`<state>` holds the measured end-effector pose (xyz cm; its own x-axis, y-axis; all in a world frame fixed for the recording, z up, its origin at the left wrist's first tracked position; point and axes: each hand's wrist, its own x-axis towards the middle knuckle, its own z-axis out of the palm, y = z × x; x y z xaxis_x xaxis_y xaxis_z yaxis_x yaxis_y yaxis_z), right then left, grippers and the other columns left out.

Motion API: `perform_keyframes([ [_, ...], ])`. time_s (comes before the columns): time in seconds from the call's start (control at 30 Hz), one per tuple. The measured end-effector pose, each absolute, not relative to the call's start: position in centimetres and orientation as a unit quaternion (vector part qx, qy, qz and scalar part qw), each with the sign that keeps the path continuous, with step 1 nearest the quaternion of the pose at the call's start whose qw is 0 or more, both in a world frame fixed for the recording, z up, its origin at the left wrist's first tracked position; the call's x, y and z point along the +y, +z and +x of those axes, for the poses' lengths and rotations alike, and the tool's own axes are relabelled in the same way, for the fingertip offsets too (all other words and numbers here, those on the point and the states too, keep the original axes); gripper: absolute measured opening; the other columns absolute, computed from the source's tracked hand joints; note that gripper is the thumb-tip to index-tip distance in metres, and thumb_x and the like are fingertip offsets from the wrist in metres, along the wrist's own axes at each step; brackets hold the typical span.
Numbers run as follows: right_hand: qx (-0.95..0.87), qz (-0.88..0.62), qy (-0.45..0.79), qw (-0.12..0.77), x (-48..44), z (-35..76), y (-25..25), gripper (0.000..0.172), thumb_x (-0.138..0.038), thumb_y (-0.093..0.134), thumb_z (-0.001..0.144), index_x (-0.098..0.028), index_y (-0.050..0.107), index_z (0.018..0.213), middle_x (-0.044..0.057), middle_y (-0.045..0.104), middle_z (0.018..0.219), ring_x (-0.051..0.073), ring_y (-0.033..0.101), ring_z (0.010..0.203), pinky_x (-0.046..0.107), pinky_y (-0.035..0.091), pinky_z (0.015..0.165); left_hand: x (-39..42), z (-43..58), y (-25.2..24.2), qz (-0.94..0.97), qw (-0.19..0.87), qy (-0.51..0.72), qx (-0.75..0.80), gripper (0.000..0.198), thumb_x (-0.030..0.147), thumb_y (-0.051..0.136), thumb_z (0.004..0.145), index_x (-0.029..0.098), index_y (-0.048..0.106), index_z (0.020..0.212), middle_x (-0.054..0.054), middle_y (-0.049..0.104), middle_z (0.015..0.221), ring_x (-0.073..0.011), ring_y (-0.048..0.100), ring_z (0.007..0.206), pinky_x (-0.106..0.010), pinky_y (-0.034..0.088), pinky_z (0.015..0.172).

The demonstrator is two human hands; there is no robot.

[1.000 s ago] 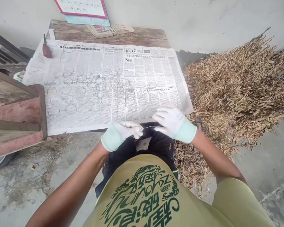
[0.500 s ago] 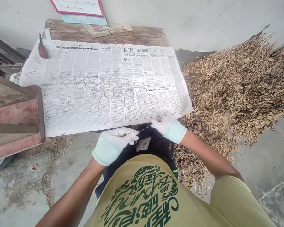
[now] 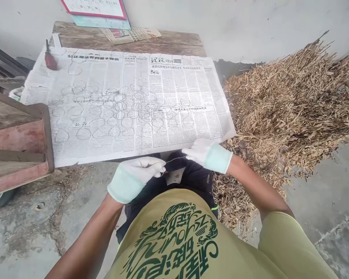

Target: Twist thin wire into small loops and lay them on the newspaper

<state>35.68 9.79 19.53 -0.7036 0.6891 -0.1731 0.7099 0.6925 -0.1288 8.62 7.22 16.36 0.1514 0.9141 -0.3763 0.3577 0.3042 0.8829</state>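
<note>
A thin wire (image 3: pixel 175 158) runs between my two gloved hands, just off the front edge of the table and above my lap. My left hand (image 3: pixel 145 168), in a white glove with a pale green cuff, pinches one end, where a small loop shows under the fingertips. The other end is gripped between thumb and finger of my right hand (image 3: pixel 199 153), close to the newspaper's front edge. On the newspaper (image 3: pixel 110 151) lie many thin wire rings (image 3: pixel 83 133), some overlapping in the middle.
A red-handled screwdriver (image 3: pixel 50 61) lies at the newspaper's far left corner. A wooden stool-like frame (image 3: pixel 48 135) stands against the table's left side. Dry stalks (image 3: pixel 279 104) are heaped at the right. A calendar (image 3: pixel 95 7) leans at the wall behind the wooden table (image 3: pixel 180 42).
Both hands have shifted slightly, my left one to the left and my right one a little up. The wire stays stretched between them. The view has moved a little.
</note>
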Motion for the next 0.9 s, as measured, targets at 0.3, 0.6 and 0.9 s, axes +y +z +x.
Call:
perform_keyframes([
  [0.3, 0.898, 0.400, -0.150, 0.100, 9.2, 35.2, 18.0, 0.025, -0.028, 0.046, 0.106, -0.016, 0.067, 0.112, 0.004, 0.064, 0.070, 0.015, 0.045, 0.056, 0.031, 0.023, 0.059, 6.7, 8.9, 16.0, 0.563, 0.519, 0.246, 0.594, 0.014, 0.031, 0.073, 0.082, 0.020, 0.081, 0.078, -0.005, 0.079, 0.079, -0.0170, 0.071, 0.073, -0.025, 0.058, 0.070],
  [0.6, 0.892, 0.445, -0.054, 0.060, 9.7, 32.8, 20.1, 0.053, -0.065, 0.053, 0.100, -0.015, 0.068, 0.111, 0.010, 0.074, 0.090, 0.026, 0.063, 0.081, 0.034, 0.036, 0.070, 7.2, 9.9, 15.9, 0.480, 0.573, 0.266, 0.609, 0.015, 0.032, 0.079, 0.078, 0.017, 0.080, 0.080, -0.005, 0.078, 0.072, -0.0151, 0.069, 0.063, -0.026, 0.059, 0.067],
  [0.9, 0.947, 0.313, -0.065, -0.018, 9.8, 31.4, 16.5, 0.052, -0.032, 0.028, 0.113, -0.017, 0.075, 0.097, 0.007, 0.068, 0.070, 0.019, 0.053, 0.064, 0.035, 0.017, 0.062, 7.3, 9.8, 15.5, 0.445, 0.587, 0.283, 0.614, 0.020, 0.036, 0.082, 0.077, 0.016, 0.081, 0.080, -0.007, 0.078, 0.072, -0.0153, 0.069, 0.059, -0.027, 0.059, 0.064],
])
